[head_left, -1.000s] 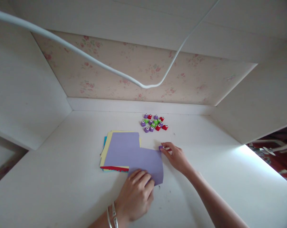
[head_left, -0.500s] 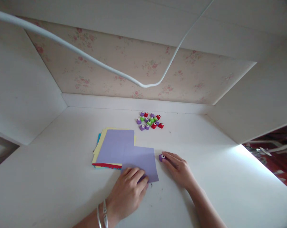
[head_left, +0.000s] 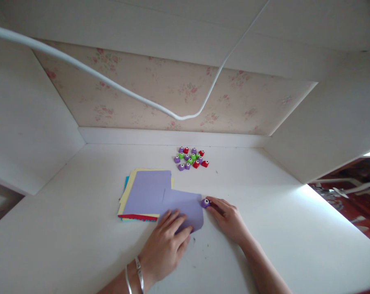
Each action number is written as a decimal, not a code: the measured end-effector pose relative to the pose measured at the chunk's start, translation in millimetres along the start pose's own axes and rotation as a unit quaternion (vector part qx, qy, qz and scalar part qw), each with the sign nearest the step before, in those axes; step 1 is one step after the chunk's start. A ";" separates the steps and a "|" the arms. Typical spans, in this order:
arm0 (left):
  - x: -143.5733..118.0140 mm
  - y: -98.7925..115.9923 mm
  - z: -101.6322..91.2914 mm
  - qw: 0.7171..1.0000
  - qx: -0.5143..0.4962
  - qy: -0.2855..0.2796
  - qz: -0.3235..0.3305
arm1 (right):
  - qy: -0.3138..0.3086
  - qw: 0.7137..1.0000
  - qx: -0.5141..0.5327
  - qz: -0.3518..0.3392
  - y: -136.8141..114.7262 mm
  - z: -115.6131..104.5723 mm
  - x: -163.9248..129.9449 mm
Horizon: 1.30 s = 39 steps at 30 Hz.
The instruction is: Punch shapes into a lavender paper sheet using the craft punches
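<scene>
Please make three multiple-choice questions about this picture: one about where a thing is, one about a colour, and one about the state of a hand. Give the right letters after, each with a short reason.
1. Where is the cluster of small craft punches?
A. under the paper stack
B. at the back of the white desk, beyond the papers
C. in the left hand

2. What colour is the loose sheet under the left hand?
A. purple
B. green
C. orange

3. What is the right hand doing?
A. lifted high above the desk
B. holding scissors
C. low on the desk, fingertips on a purple punch at the sheet's right edge

Answers:
1 B, the punches sit near the back wall, apart from the paper stack.
2 A, the sheet is purple, like the top sheet of the stack.
3 C, its fingers touch the single punch beside the sheet.
</scene>
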State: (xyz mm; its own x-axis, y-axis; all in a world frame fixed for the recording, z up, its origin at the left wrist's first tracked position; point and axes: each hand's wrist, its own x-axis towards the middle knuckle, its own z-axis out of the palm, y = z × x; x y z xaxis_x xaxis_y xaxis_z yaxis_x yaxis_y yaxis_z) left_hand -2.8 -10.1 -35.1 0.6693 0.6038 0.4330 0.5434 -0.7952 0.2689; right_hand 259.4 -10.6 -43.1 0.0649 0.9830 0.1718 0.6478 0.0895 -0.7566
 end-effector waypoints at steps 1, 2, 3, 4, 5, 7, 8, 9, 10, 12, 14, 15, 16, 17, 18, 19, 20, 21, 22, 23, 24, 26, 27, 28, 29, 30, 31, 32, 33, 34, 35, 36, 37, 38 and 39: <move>0.1 0.2 -0.1 1.000 0.000 -0.003 -0.001 | 0.002 1.000 -0.001 0.000 -0.4 0.1 -0.1; 0.1 0.2 -0.2 1.000 0.001 -0.006 -0.002 | 0.003 1.000 -0.001 0.000 -0.7 0.3 -0.3; 0.0 0.1 -0.1 1.000 0.002 -0.007 -0.002 | 0.004 1.000 -0.001 0.000 -1.0 0.4 -0.4; -0.3 -0.1 0.2 1.000 0.003 -0.007 -0.003 | 0.005 1.000 -0.002 0.000 -1.3 0.6 -0.5; -0.7 -0.4 0.7 1.000 0.004 -0.005 -0.004 | 0.008 1.000 -0.002 -0.001 -1.6 0.7 -0.6; -1.7 -0.9 2.2 1.000 0.006 0.001 -0.007 | 0.013 1.000 -0.004 -0.003 -1.9 0.8 -0.8; -2.2 -1.0 2.9 1.000 0.007 0.004 -0.007 | 0.014 1.000 -0.007 -0.005 -1.8 0.8 -0.9; -2.7 -1.0 3.6 1.000 0.008 0.007 -0.008 | 0.014 1.000 -0.011 -0.007 -1.5 0.8 -1.0; -3.0 -0.7 4.2 1.000 0.009 0.009 -0.009 | 0.013 1.000 -0.016 -0.011 -1.0 0.8 -1.1; -3.2 0.1 4.5 1.000 0.011 0.011 -0.012 | 0.009 0.999 -0.028 -0.023 0.8 0.9 -1.5; -2.8 0.9 4.0 1.000 0.012 0.010 -0.016 | 0.007 0.999 -0.039 -0.032 3.0 1.3 -2.1; -2.5 1.1 3.6 1.000 0.014 0.010 -0.015 | 0.006 0.998 -0.043 -0.034 3.9 1.6 -2.3; -2.3 1.2 3.0 1.000 0.016 0.010 -0.013 | 0.005 0.998 -0.046 -0.034 4.6 1.9 -2.5; -2.0 1.2 2.5 1.000 0.019 0.011 -0.009 | 0.004 0.998 -0.048 -0.032 5.1 2.2 -2.6; -1.9 1.1 2.0 1.000 0.022 0.011 -0.004 | 0.003 0.998 -0.049 -0.029 5.3 2.5 -2.6; -1.7 0.9 1.7 1.000 0.025 0.011 0.001 | 0.003 0.998 -0.050 -0.026 5.2 2.7 -2.5; -1.7 0.8 1.5 1.000 0.027 0.011 0.005 | 0.003 0.998 -0.050 -0.023 5.0 2.9 -2.3; -1.6 0.6 1.5 1.000 0.029 0.010 0.007 | 0.003 0.999 -0.049 -0.021 4.7 3.1 -2.0; -1.6 0.5 1.6 1.000 0.029 0.009 0.007 | 0.003 0.999 -0.048 -0.019 4.4 3.1 -1.7; -1.6 0.5 1.8 1.000 0.029 0.008 0.007 | 0.003 0.999 -0.047 -0.017 4.1 3.2 -1.4; -1.6 0.5 2.1 1.000 0.028 0.007 0.006 | 0.001 0.999 -0.046 -0.017 3.9 3.2 -1.2; -1.5 0.7 2.7 1.000 0.025 0.005 0.004 | -0.001 0.999 -0.044 -0.016 3.8 3.3 -0.9; -1.5 0.8 3.0 1.000 0.024 0.005 0.003 | 0.000 0.999 -0.043 -0.013 3.8 3.4 -0.9; -1.6 0.9 3.1 1.000 0.023 0.004 0.002 | 0.002 0.999 -0.042 -0.008 4.0 3.6 -1.0; -1.6 0.9 3.2 1.000 0.022 0.003 0.002 | 0.004 0.999 -0.041 -0.002 4.2 3.7 -1.1; -1.7 0.9 3.2 1.000 0.022 0.003 0.002 | 0.006 0.999 -0.040 0.003 4.5 3.8 -1.2; -1.7 0.9 3.1 1.000 0.022 0.003 0.003 | 0.007 0.999 -0.039 0.006 4.7 3.9 -1.4; -1.6 0.8 3.0 1.000 0.021 0.002 0.003 | 0.007 0.999 -0.039 0.007 4.9 4.0 -1.5; -1.6 0.7 2.8 1.000 0.021 0.001 0.003 | 0.007 0.999 -0.039 0.005 5.1 4.0 -1.7; -1.4 0.5 2.5 1.000 0.020 0.001 0.004 | 0.007 0.999 -0.041 0.002 5.0 3.9 -1.9; -1.3 0.4 2.3 1.000 0.020 0.000 0.004 | 0.008 0.999 -0.042 -0.001 4.8 3.8 -2.0; -1.1 0.3 2.1 1.000 0.021 -0.001 0.005 | 0.010 0.999 -0.043 -0.004 4.5 3.7 -2.1; -0.9 0.2 2.0 1.000 0.022 -0.002 0.005 | 0.012 0.999 -0.044 -0.005 4.0 3.6 -2.1; -0.8 0.1 2.0 1.000 0.023 -0.003 0.004 | 0.014 0.999 -0.045 -0.005 3.5 3.5 -2.0; -0.7 0.1 2.0 1.000 0.024 -0.004 0.003 | 0.016 0.999 -0.045 -0.005 3.0 3.5 -1.9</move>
State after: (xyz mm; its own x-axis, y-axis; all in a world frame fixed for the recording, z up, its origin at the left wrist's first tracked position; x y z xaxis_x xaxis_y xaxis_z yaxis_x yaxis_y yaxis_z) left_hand -2.2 -10.4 -37.2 0.6770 0.5992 0.4273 0.5623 -0.7957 0.2251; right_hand 258.6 -11.6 -47.9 0.0812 0.9764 0.2001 0.7146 0.0829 -0.6946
